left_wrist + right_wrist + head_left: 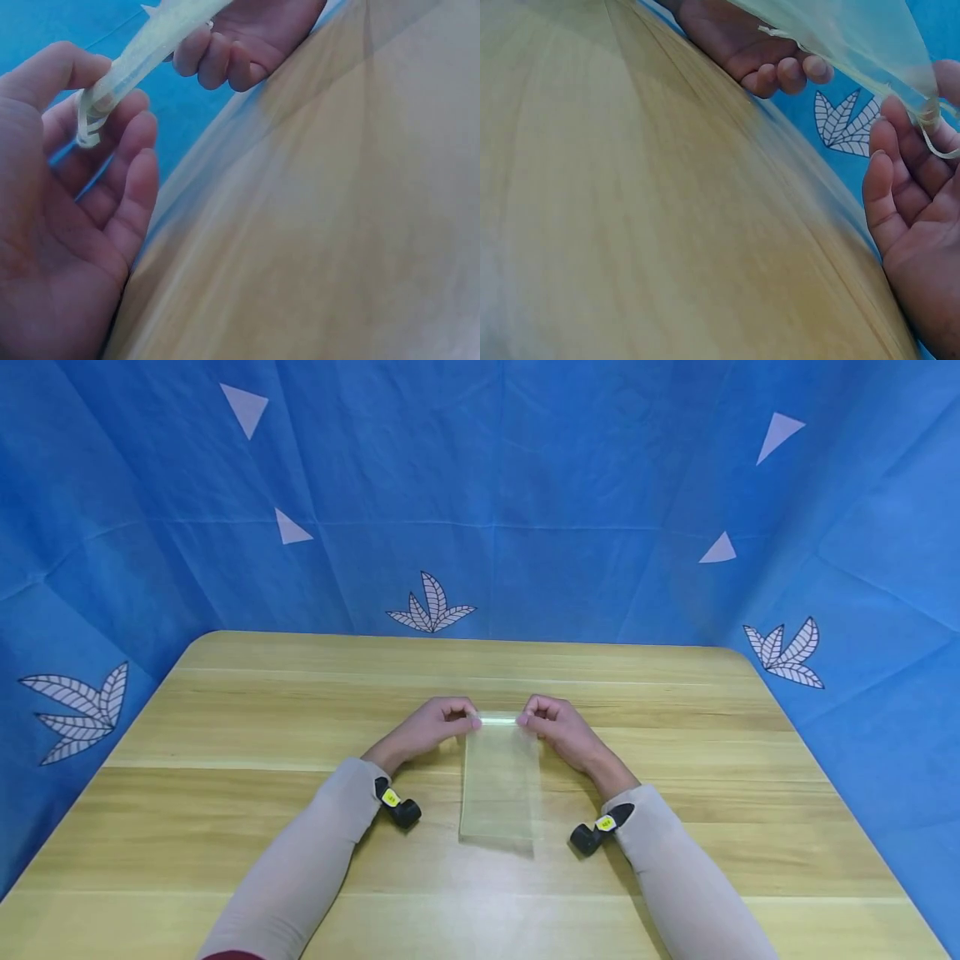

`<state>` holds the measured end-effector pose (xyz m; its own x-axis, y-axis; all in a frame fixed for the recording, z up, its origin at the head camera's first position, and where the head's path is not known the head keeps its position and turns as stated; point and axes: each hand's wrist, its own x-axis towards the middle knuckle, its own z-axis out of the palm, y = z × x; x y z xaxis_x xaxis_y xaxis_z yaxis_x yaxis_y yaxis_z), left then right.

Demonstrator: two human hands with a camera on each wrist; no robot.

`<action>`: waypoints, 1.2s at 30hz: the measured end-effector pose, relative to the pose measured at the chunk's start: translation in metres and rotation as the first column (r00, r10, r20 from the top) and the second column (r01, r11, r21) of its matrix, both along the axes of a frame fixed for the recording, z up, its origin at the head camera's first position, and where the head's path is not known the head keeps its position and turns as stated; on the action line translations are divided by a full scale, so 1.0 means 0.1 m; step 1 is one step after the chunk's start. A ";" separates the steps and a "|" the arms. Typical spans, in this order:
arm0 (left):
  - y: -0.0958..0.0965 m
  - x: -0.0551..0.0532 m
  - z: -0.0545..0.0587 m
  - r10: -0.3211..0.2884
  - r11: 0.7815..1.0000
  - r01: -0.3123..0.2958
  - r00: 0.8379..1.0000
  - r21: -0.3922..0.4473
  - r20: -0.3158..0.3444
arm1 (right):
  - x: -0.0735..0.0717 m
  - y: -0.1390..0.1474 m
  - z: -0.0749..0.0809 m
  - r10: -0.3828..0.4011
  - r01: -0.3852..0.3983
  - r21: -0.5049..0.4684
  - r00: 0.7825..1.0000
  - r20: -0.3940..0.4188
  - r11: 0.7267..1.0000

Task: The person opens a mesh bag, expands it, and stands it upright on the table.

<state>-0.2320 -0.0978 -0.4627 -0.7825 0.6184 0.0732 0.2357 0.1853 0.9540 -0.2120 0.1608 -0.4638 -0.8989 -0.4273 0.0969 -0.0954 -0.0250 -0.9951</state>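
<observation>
A sheer pale-yellow drawstring pouch [498,789] hangs flat between the two hands over the middle of the table. My left hand [435,724] pinches its top left corner between thumb and fingers. The top right corner is pinched the same way by my right hand [564,732]. In the left wrist view, a small ribbon loop [85,136] sticks out at the pinched end of the pouch. Another thin ribbon [932,147] curls from the corner in the right wrist view. Through the fabric the table's grain shows, and nothing is visible inside.
A wooden table [247,693] lies under both arms. Blue cloth [495,468] printed with white triangles and leaves surrounds its back and sides. Small black cameras sit at the left cuff [405,813] and right cuff [585,838].
</observation>
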 end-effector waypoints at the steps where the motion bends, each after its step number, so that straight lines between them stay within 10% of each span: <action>1: 0.00 0.00 0.00 0.001 1.000 -0.001 1.000 0.007 0.002 | 0.00 0.00 0.00 -0.010 0.010 0.011 1.000 -0.001 1.000; 17: 0.00 -0.03 -0.04 0.086 0.996 -0.087 0.996 0.011 0.027 | -0.01 0.05 0.04 -0.099 0.105 -0.082 0.992 0.072 0.991; 36: 0.02 -0.04 -0.06 0.161 0.984 -0.164 0.986 0.064 0.049 | -0.05 0.05 0.05 -0.291 0.289 0.038 0.955 0.059 0.956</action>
<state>-0.2363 -0.0958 -0.4686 -0.8756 0.4773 0.0740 0.1657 0.1529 0.9743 -0.2170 0.1660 -0.4587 -0.9885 -0.1488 0.0276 -0.0314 0.0235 -0.9992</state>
